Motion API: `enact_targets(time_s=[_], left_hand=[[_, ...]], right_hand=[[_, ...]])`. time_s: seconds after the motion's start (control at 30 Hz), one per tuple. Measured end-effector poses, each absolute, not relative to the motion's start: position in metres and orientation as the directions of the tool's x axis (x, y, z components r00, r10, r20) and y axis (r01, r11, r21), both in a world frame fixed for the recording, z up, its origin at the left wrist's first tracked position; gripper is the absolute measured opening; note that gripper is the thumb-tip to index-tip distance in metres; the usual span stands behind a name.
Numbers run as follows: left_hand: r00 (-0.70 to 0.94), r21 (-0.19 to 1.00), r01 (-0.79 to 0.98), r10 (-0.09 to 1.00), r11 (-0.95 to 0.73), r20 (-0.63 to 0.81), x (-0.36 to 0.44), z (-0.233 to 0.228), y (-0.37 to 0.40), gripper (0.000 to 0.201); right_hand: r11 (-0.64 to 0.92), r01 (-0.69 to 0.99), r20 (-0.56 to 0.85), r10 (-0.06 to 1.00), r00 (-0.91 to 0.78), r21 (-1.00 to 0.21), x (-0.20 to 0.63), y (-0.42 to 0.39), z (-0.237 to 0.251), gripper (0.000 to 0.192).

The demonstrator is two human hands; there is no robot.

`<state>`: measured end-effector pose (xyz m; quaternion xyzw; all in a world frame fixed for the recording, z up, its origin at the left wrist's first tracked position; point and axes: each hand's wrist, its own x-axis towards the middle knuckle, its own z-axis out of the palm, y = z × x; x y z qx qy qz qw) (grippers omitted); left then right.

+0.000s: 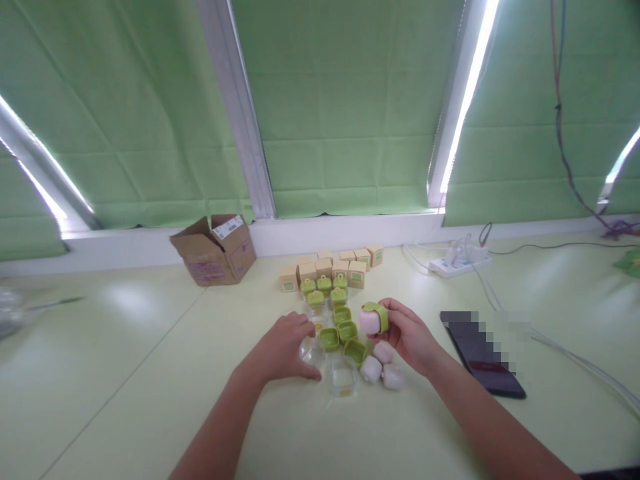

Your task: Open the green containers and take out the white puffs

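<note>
On pale table [75, 373] before green blinds [350, 100]: left fingers [313, 375] spread; right fingers [394, 316] pinching green-and-pink piece [371, 322].

Prob. workroom or office: long table [100, 320] w/ 1 carton [207, 265], sm. boxes [357, 274], power strip [456, 268]; green blinds [345, 107].

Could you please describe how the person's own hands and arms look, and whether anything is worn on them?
The left hand and right hand are bare, with no gloves. The left forearm and right forearm show no sleeves, watch or bracelet. Small details, such as nails, are too blurred to tell.
</note>
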<state>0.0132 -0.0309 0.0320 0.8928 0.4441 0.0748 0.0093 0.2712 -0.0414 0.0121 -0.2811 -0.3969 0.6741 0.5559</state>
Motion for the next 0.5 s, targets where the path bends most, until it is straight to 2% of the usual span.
enact_targets(time_s=[0.27, 0.5], left_hand=[[0.517, -0.014, 0.851, 0.833, -0.525, 0.198, 0.006, 0.028, -0.024, 0.058], [0.441, -0.02, 0.893, 0.865, -0.45, 0.241, 0.0, 0.022, -0.018, 0.055]], right_hand=[[-0.073, -0.53, 0.057, 0.972, -0.226, -0.845, 0.271, -0.041, 0.013, 0.013], [-0.065, -0.514, 0.061, 0.972, -0.226, -0.855, 0.271, -0.042, 0.013, 0.013]])
